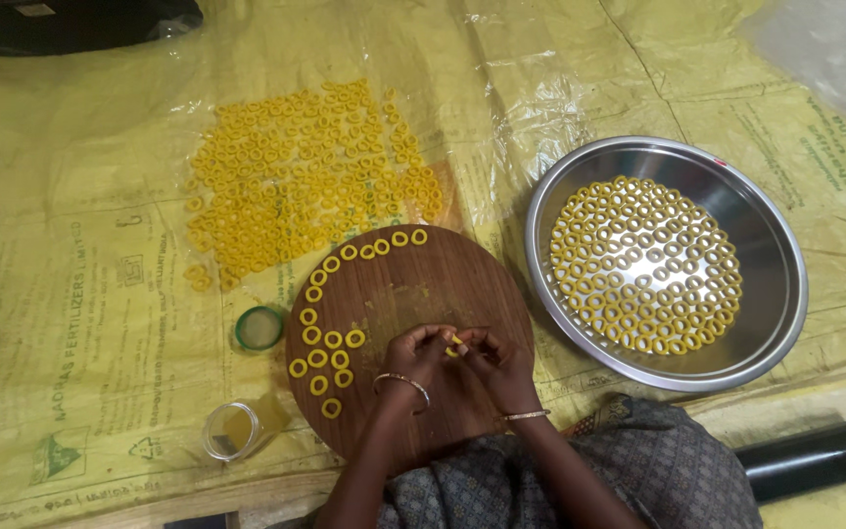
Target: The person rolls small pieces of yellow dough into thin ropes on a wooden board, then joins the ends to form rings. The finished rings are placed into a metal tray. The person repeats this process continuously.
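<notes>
Both hands meet over the round board [413,294], and I read them as pinching one small yellow dough piece [458,344] between them. The left hand [415,355] has its fingertips closed narrowly on the piece; the right hand [493,360] grips it from the other side, fingers equally tight.

Status, as I judge it:
- Done: the steel pan [771,284] carries a full, packed layer of rings [643,264]; a large spread of loose rings [305,176] lies on the yellow sheet [80,245].
- In progress: board rings [330,348] line only the upper and left edge (most of the wood is bare).
- Left: no dough supply is visible, so I cannot tell the remainder.

Two small open containers [258,328] sit left of the board.
</notes>
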